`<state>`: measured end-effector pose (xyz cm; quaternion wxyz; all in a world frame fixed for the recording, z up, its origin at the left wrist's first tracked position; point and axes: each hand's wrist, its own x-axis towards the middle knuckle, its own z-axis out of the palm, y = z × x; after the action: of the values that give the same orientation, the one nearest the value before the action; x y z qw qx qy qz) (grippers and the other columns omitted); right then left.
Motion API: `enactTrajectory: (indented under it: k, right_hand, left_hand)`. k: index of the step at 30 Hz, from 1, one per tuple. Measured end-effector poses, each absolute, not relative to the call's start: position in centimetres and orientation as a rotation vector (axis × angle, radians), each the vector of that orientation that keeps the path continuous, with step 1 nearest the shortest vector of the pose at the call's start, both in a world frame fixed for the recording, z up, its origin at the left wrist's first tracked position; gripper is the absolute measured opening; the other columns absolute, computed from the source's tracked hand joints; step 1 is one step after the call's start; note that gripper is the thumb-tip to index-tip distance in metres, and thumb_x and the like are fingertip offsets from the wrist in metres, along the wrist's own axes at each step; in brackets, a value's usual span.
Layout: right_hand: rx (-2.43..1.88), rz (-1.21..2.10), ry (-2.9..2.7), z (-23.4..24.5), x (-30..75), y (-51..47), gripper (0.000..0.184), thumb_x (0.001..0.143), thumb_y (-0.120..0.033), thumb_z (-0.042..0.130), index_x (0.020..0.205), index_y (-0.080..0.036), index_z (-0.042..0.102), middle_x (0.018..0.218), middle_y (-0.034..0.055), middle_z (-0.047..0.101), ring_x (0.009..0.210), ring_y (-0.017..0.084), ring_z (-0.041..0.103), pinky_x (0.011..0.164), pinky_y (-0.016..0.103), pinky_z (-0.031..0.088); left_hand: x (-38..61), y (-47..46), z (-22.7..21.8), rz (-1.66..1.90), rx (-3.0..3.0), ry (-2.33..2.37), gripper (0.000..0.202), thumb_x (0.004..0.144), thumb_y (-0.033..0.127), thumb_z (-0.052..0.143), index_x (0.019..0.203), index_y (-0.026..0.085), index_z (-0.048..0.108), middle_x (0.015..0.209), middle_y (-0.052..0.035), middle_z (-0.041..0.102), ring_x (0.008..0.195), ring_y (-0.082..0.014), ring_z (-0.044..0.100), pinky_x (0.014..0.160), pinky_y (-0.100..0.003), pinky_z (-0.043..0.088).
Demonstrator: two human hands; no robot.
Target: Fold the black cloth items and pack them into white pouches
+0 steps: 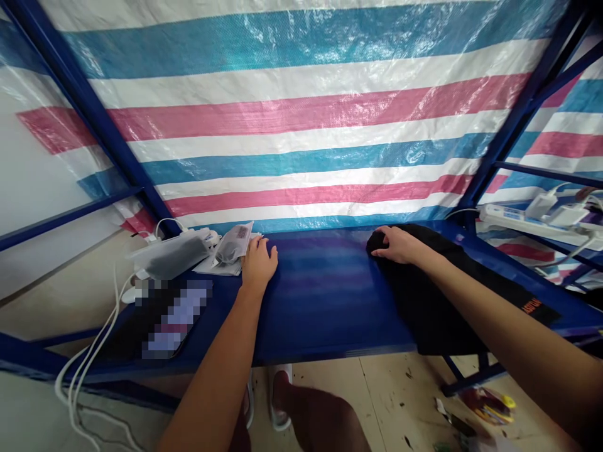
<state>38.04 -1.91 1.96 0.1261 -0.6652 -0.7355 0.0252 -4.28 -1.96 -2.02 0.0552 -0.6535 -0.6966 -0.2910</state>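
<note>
My left hand point(258, 262) lies flat, fingers together and stretched out, on the blue shelf surface point(320, 295), its fingertips touching a small clear plastic packet point(234, 243) that rests on some papers. My right hand point(398, 245) rests on the far end of a black cloth garment point(424, 295) spread over the right part of the shelf; its fingers curl lightly over the fabric's bunched edge. An orange label point(532, 306) shows on the cloth beside my right forearm.
A white power pack with cables point(172, 254) and a dark phone point(162, 320) lie at the shelf's left. A striped tarp point(301, 119) backs the blue metal frame point(94, 113). A white power strip point(532, 220) sits at right. Litter point(485, 405) lies on the floor.
</note>
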Motion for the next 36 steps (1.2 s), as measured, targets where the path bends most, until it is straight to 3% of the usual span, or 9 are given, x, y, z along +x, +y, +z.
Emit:
enactTrajectory:
  k: [5, 10, 14, 17, 21, 24, 27, 32, 36]
  right_hand:
    - [-1.844, 0.127, -2.046, 0.2, 40.2, -3.0, 0.056, 0.085, -0.028, 0.082, 0.138, -0.015, 0.069, 0.113, 0.0123, 0.080, 0.097, 0.028, 0.077, 0.088, 0.037, 0.060]
    - [-1.762, 0.315, -1.875, 2.1, 41.8, -3.4, 0.038, 0.084, -0.013, 0.072, 0.121, -0.019, 0.073, 0.103, 0.0075, 0.084, 0.096, 0.026, 0.080, 0.093, 0.039, 0.061]
    - [-1.577, 0.496, -1.753, 6.4, 40.4, -3.5, 0.036, 0.083, -0.027, 0.082, 0.117, -0.021, 0.072, 0.105, 0.0098, 0.085, 0.099, 0.029, 0.080, 0.098, 0.046, 0.062]
    - [-1.177, 0.764, -1.865, 9.1, 36.1, -4.8, 0.053, 0.084, -0.050, 0.088, 0.127, -0.022, 0.072, 0.119, 0.0122, 0.082, 0.112, 0.031, 0.078, 0.104, 0.048, 0.061]
    - [-1.004, 0.968, -2.123, 9.6, 30.8, -8.1, 0.056, 0.094, -0.061, 0.078, 0.136, -0.024, 0.073, 0.131, 0.0110, 0.078, 0.120, 0.030, 0.074, 0.106, 0.046, 0.060]
    - [-1.121, 0.983, -2.321, 8.0, 29.9, -10.8, 0.054, 0.100, -0.063, 0.070, 0.137, -0.024, 0.075, 0.127, 0.0110, 0.080, 0.113, 0.031, 0.077, 0.101, 0.045, 0.062]
    - [-1.220, 0.798, -2.540, 5.8, 30.4, -13.1, 0.061, 0.098, -0.067, 0.070, 0.142, -0.025, 0.076, 0.143, 0.0137, 0.074, 0.126, 0.038, 0.073, 0.112, 0.051, 0.058]
    - [-1.073, 0.807, -2.679, 3.0, 31.1, -15.5, 0.084, 0.094, -0.071, 0.076, 0.166, -0.032, 0.054, 0.180, 0.0080, 0.037, 0.165, 0.040, 0.038, 0.135, 0.057, 0.034]
    - [-0.919, 0.699, -2.745, 1.7, 32.0, -17.7, 0.099, 0.083, -0.066, 0.089, 0.169, -0.037, 0.048, 0.181, 0.0065, 0.035, 0.168, 0.040, 0.028, 0.137, 0.061, 0.030]
  left_hand:
    - [-5.3, -2.2, -1.8, -0.975, -1.774, -2.294, 0.049, 0.105, 0.034, 0.056, 0.149, 0.014, 0.060, 0.165, -0.0219, 0.051, 0.156, -0.0415, 0.045, 0.130, -0.060, 0.038]
    - [-5.2, -2.5, -2.0, -1.004, -1.824, -2.273, 0.046, 0.102, 0.032, 0.059, 0.145, 0.015, 0.062, 0.159, -0.0214, 0.056, 0.149, -0.0419, 0.052, 0.127, -0.058, 0.042]
    - [-4.6, -2.5, -1.8, -1.124, -1.889, -2.188, 0.052, 0.101, 0.029, 0.062, 0.150, 0.013, 0.057, 0.156, -0.0230, 0.058, 0.148, -0.0414, 0.055, 0.127, -0.058, 0.042]
    - [-4.1, -3.1, -0.7, -1.407, -1.897, -2.068, 0.057, 0.101, 0.028, 0.064, 0.155, 0.014, 0.051, 0.155, -0.0226, 0.059, 0.150, -0.0378, 0.054, 0.128, -0.055, 0.043]
    - [-3.1, -6.9, 1.3, -1.697, -2.083, -1.615, 0.028, 0.109, 0.033, 0.057, 0.130, 0.021, 0.070, 0.142, -0.0146, 0.067, 0.138, -0.0287, 0.063, 0.124, -0.046, 0.049]
    - [-2.2, -11.2, 1.8, -1.407, -2.565, -1.392, 0.031, 0.113, 0.035, 0.049, 0.112, 0.023, 0.078, 0.123, -0.0084, 0.076, 0.119, -0.0239, 0.073, 0.113, -0.040, 0.056]
    - [-1.4, -15.2, 1.1, -1.000, -2.877, -1.345, 0.031, 0.114, 0.038, 0.053, 0.124, 0.025, 0.078, 0.132, -0.0081, 0.077, 0.125, -0.0246, 0.073, 0.112, -0.039, 0.057]
    - [-0.6, -21.0, -0.2, -0.675, -2.882, -1.304, 0.065, 0.098, 0.061, 0.076, 0.148, 0.021, 0.066, 0.155, -0.0157, 0.066, 0.143, -0.0356, 0.062, 0.118, -0.053, 0.055]
    - [-0.9, -25.1, -1.1, -0.543, -2.758, -1.245, 0.047, 0.100, 0.020, 0.072, 0.146, 0.021, 0.064, 0.143, -0.0137, 0.073, 0.128, -0.0326, 0.071, 0.105, -0.050, 0.061]
